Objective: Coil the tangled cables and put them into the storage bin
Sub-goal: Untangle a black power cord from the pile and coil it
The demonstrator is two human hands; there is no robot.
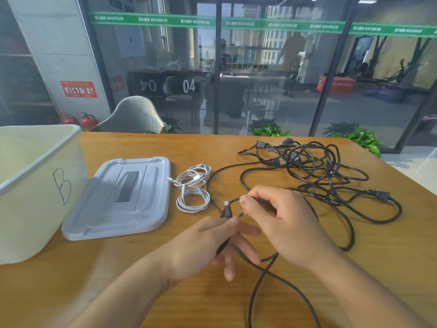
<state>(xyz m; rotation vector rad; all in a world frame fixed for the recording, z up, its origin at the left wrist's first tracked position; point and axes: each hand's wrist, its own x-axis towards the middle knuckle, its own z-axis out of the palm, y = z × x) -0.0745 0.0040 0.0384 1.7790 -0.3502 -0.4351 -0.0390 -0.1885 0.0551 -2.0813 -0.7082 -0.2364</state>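
Black cable (272, 275), near desk (354, 268) edge: plug end pinched in left hand (205, 242), right hand (283, 221) pinching cord alongside, ready for coiling.

Wooden table (354, 268), storage bin (35, 197), grey lid (123, 197), white cables (194, 188), tangled black cables (319, 176)

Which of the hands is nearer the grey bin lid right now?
Left. The left hand sits just right of the grey bin lid, pinching a black cable near its plug. The right hand is farther right, also pinching the cable.
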